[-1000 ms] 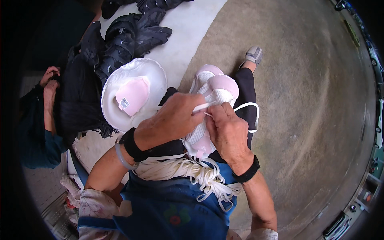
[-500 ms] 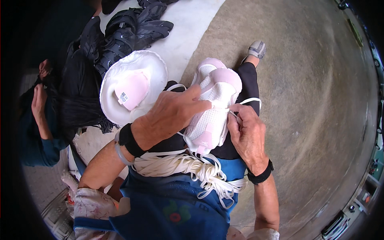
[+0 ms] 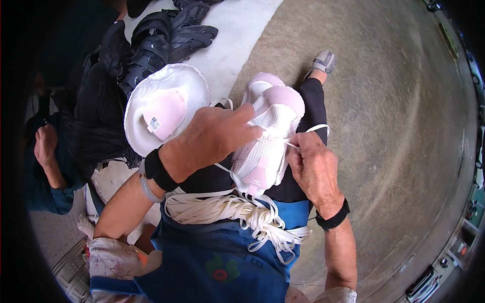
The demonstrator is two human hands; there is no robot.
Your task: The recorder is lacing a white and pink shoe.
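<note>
On my lap sits a pair of white mesh and pale pink shoe uppers, joined or overlapping. My right hand pinches a white shoelace at the right side of the upper, thumb against forefinger. On the opposite side my left hand has its fingers curled, with its fingertips at the lace; the palm side is hidden. Loose lace ends stick out past both hands. Against my blue apron rests a thick bundle of white laces.
To the left lies a white, bowl-shaped padded piece with a pink insert. Dark shoes are heaped behind it on a pale sheet. Another person's hand is at far left. Concrete floor extends to the right.
My left hand has shifted slightly left, and my right hand slightly right and down; the lace between them looks drawn tighter. The other person's hands at far left have moved.
</note>
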